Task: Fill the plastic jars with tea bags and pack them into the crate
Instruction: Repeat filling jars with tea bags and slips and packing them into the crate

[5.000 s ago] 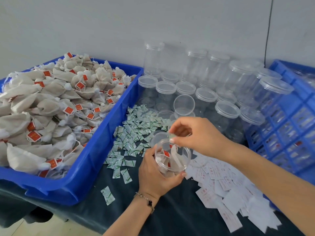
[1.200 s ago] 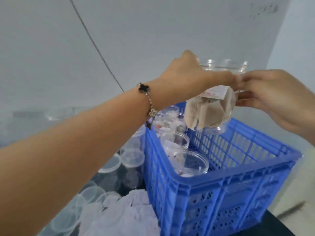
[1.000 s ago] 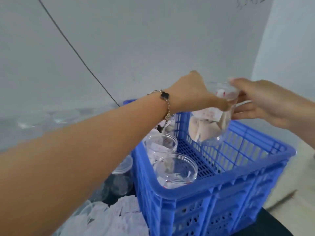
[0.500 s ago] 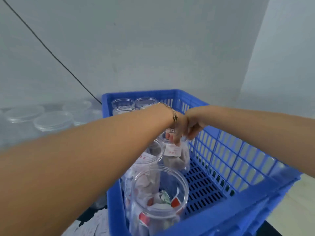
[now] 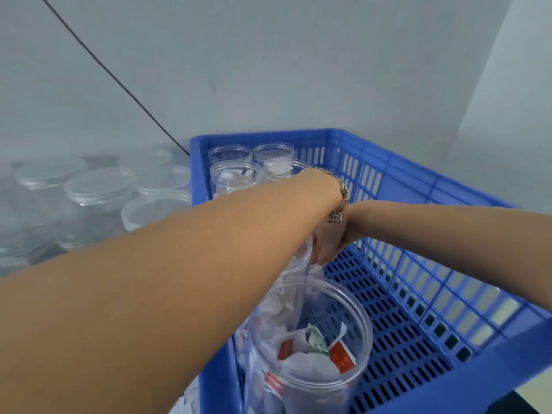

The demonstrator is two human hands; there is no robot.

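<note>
hands meet low inside the blue crate [image 5: 418, 186] at a clear jar [image 5: 301, 258] among the filled jars. right hand [image 5: 328, 246] touches the jar; finger grip cannot be told. left hand is hidden behind its forearm.

- Two bare forearms reach into view from the near edge, with no sleeve showing on either
- The left arm [image 5: 179, 294] fills the lower left of the view, blurred where it is nearest the camera
- On the left wrist sits a thin chain bracelet [image 5: 343, 191] of small gold-toned links (the single item worn)
- From that chain hangs a small four-lobed charm [image 5: 336, 217], pale and glinting
- The right arm [image 5: 448, 231] comes in from the right edge, plain and unadorned at the wrist
- The right hand [image 5: 328, 246] is only partly seen past the left wrist; the left hand is hidden behind its own arm
</note>
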